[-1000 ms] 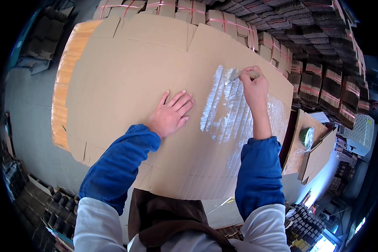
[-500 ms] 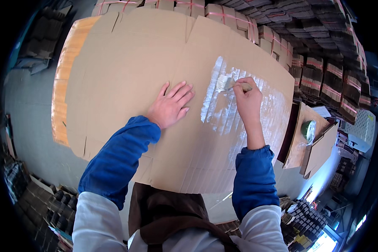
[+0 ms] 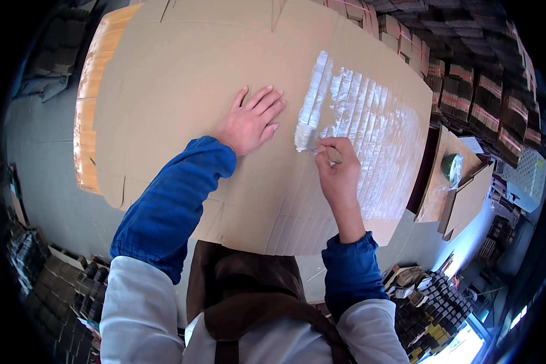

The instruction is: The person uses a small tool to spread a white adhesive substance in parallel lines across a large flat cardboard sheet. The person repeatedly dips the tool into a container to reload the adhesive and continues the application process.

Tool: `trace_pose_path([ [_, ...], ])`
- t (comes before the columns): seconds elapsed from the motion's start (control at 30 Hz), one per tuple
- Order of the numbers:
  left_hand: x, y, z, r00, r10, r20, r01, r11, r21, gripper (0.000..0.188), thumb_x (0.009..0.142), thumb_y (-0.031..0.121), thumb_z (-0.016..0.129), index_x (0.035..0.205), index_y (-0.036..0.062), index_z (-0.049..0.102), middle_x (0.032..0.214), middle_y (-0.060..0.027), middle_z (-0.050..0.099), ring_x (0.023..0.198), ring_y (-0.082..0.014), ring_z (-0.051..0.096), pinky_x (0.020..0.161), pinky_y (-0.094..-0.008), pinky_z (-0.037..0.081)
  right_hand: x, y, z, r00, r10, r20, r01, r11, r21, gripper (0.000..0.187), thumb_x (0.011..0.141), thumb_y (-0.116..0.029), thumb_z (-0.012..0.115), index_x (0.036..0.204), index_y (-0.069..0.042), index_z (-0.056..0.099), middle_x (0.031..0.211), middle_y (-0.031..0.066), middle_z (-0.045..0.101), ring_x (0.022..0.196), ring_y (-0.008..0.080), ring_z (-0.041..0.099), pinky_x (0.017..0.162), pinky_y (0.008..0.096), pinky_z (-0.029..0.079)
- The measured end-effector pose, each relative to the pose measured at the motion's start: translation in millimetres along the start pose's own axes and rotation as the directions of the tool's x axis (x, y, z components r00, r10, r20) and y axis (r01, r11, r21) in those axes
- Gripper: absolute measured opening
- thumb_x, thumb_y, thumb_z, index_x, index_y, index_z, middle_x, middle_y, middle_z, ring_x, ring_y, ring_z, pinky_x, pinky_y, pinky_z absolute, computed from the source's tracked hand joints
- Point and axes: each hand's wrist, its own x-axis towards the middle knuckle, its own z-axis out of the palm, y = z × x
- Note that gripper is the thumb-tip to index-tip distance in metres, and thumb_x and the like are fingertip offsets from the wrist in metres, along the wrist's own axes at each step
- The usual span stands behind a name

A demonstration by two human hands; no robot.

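Note:
A large brown cardboard sheet [image 3: 182,79] lies flat before me. My left hand [image 3: 250,123] rests on it, palm down with fingers spread. My right hand [image 3: 340,173] grips the handle of a flat paintbrush [image 3: 307,135], whose bristles press against the cardboard. A whitish, shiny wet coating [image 3: 376,130] covers the right part of the sheet in ribbed streaks. At its left side a brighter strip [image 3: 315,91] runs down to the bristles. Part of the brush handle is hidden inside my fingers.
Orange-coated boards [image 3: 97,91] show under the sheet's left edge. To the right, a green bowl [image 3: 451,167] with clear plastic stands on a wooden board [image 3: 434,194] beside cardboard pieces. Strapped cardboard bundles [image 3: 476,103] are stacked at the far right, near a white plastic crate [image 3: 526,182].
My right hand has drawn the brush toward me and slightly left, leaving a fresh streak. My left hand stays flat on the cardboard. The whole view has shifted a little.

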Motion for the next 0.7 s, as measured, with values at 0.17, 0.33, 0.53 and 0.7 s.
trace_pose_path([
  [0.17,-5,-1,2,1.0,0.003,-0.022,-0.003,1.0,0.013,0.052,0.096,0.028,0.056,0.145,0.0159,0.045,0.155,0.0002,0.037,0.147,-0.0203,0.027,0.119,-0.0555,0.02,-18,-31,-7,0.997,0.07,-0.026,-0.068,0.995,0.079,0.017,0.082,0.001,0.069,0.096,-0.004,0.063,0.093,0.0117,0.062,0.081,0.0306,0.066,0.063,0.0352,0.054],
  [0.33,-2,-3,3,1.0,0.005,-0.003,-0.005,1.0,0.025,0.056,0.095,0.028,0.056,0.148,0.0171,0.041,0.157,-0.0002,0.035,0.147,-0.0218,0.028,0.119,-0.0561,0.02,-40,-12,-4,0.999,0.033,-0.008,-0.033,0.998,-0.052,0.017,0.082,0.002,0.068,0.097,-0.003,0.063,0.093,0.0124,0.062,0.084,0.0308,0.066,0.066,0.0364,0.054],
  [0.53,0,-1,4,1.0,0.02,-0.017,-0.019,0.999,0.047,0.056,0.096,0.029,0.055,0.149,0.0179,0.041,0.158,0.0004,0.035,0.147,-0.0213,0.028,0.119,-0.0548,0.02,-40,-16,3,1.0,-0.003,0.004,0.003,1.0,-0.01,0.016,0.082,0.002,0.068,0.096,-0.003,0.063,0.093,0.0135,0.062,0.087,0.0322,0.066,0.078,0.0381,0.053],
  [0.7,-1,-4,5,1.0,0.007,-0.007,-0.006,0.999,0.04,0.056,0.096,0.029,0.056,0.149,0.0179,0.041,0.158,0.0008,0.034,0.148,-0.0204,0.027,0.119,-0.0548,0.021,-35,-17,-6,0.998,0.054,-0.036,-0.055,0.998,-0.016,0.015,0.083,0.0,0.069,0.096,-0.002,0.063,0.093,0.013,0.063,0.086,0.0319,0.065,0.078,0.0369,0.053],
])
